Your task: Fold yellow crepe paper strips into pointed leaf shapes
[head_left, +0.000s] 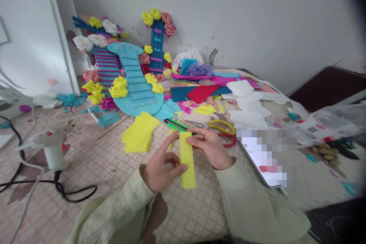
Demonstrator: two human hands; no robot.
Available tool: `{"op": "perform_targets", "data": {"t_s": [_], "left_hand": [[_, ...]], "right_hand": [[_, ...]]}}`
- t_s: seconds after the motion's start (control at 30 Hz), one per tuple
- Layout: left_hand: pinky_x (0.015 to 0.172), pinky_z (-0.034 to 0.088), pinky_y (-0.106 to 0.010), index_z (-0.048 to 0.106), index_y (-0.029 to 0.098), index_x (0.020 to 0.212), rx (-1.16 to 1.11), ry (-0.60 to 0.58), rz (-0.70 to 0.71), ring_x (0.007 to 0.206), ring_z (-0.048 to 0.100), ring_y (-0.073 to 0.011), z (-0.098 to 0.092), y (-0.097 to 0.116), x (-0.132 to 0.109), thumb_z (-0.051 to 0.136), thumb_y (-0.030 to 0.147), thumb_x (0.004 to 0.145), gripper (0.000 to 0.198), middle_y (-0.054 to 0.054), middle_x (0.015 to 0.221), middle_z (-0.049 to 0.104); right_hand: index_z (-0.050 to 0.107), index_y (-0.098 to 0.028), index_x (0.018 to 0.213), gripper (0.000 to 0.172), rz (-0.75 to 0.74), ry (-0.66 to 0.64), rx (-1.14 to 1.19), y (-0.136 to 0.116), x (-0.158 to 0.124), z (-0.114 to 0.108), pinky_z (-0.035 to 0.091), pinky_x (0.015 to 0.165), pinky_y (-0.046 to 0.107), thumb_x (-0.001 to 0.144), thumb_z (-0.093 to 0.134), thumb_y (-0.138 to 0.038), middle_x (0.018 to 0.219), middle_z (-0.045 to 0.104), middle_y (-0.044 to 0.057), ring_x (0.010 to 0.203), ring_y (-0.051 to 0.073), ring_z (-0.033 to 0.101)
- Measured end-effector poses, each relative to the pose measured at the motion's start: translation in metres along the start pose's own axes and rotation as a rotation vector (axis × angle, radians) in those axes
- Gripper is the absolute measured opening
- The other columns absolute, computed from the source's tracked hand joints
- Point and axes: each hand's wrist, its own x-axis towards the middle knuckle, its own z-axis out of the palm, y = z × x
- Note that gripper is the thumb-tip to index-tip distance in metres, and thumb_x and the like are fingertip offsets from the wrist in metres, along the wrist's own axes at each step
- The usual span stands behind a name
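Observation:
A narrow yellow paper strip (187, 167) is held upright between my two hands, above the table. My left hand (162, 166) grips its left side, thumb lying across the front and fingers curled behind. At the top right corner, my right hand (210, 146) pinches the strip between thumb and fingers. Just left of my hands lies a loose stack of yellow paper pieces (140, 133). Behind the strip are a green and black utility knife (175, 124) and scissors with yellow and red handles (221, 126), partly covered by my right hand.
A white glue gun (54, 148) with cables stands at left. Guitar-like craft pieces, a light blue one (133, 80) in front, lean at the back among paper flowers. Coloured scraps and white paper (248, 103) lie at back right. A phone (263, 160) is beside my right arm.

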Motion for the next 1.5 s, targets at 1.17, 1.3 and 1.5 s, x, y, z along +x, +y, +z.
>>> {"op": "perform_targets", "data": {"t_s": [1.17, 1.3, 1.5], "left_hand": [[0.054, 0.048, -0.021, 0.066, 0.014, 0.069, -0.182, 0.157, -0.390, 0.056, 0.059, -0.0112, -0.001, -0.007, 0.012, 0.067, 0.025, 0.059, 0.016, -0.001, 0.061, 0.066], [0.056, 0.049, -0.022, 0.066, 0.014, 0.070, -0.185, 0.150, -0.388, 0.058, 0.060, -0.0119, -0.002, -0.008, 0.013, 0.067, 0.026, 0.059, 0.016, -0.001, 0.065, 0.067], [0.055, 0.049, -0.021, 0.065, 0.014, 0.066, -0.167, 0.162, -0.339, 0.057, 0.060, -0.0114, -0.005, -0.011, 0.013, 0.067, 0.027, 0.060, 0.015, -0.001, 0.062, 0.066]], "right_hand": [[0.060, -0.016, 0.085, 0.027, -0.099, 0.124, -0.088, 0.008, 0.001, 0.005, 0.050, 0.061, 0.026, 0.061, 0.068, -0.024, 0.069, 0.066, 0.001, 0.062, 0.013, 0.061], [0.060, -0.017, 0.084, 0.027, -0.093, 0.127, -0.072, 0.009, 0.002, 0.005, 0.050, 0.061, 0.026, 0.060, 0.068, -0.024, 0.068, 0.066, 0.000, 0.064, 0.013, 0.061], [0.059, -0.016, 0.089, 0.034, -0.026, 0.075, -0.055, 0.007, 0.000, 0.007, 0.052, 0.064, 0.031, 0.059, 0.069, -0.029, 0.071, 0.066, 0.002, 0.066, 0.017, 0.062]]}}
